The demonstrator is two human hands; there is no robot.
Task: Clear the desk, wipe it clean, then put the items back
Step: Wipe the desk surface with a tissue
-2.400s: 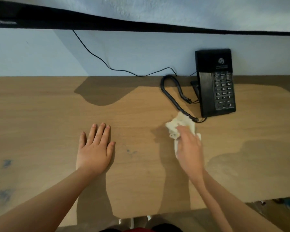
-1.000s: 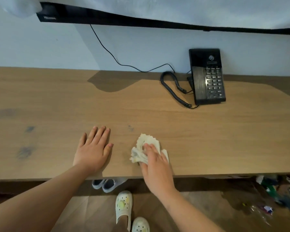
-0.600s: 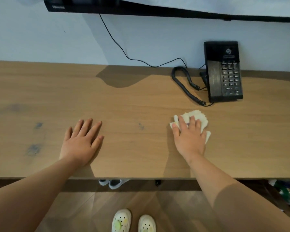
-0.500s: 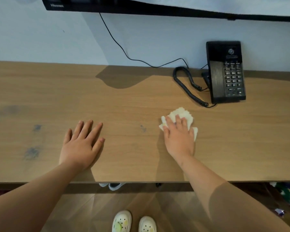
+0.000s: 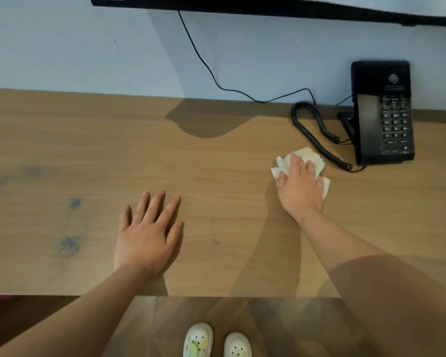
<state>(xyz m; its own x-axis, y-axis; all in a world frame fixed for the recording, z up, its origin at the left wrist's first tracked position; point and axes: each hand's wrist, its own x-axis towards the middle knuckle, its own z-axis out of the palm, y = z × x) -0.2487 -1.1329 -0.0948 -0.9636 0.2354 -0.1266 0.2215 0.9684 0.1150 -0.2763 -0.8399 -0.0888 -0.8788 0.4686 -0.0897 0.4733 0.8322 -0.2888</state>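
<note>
A person's right hand (image 5: 300, 188) presses a crumpled white cloth (image 5: 310, 158) onto the wooden desk (image 5: 93, 155), fingers spread over it, just left of a black phone (image 5: 382, 112) at the far right. The left hand (image 5: 146, 237) lies flat and released, nearer, well apart.

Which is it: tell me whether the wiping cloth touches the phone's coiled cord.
Apart. The head view shows bare desk between the cloth under the right hand and the coiled cord.
</note>
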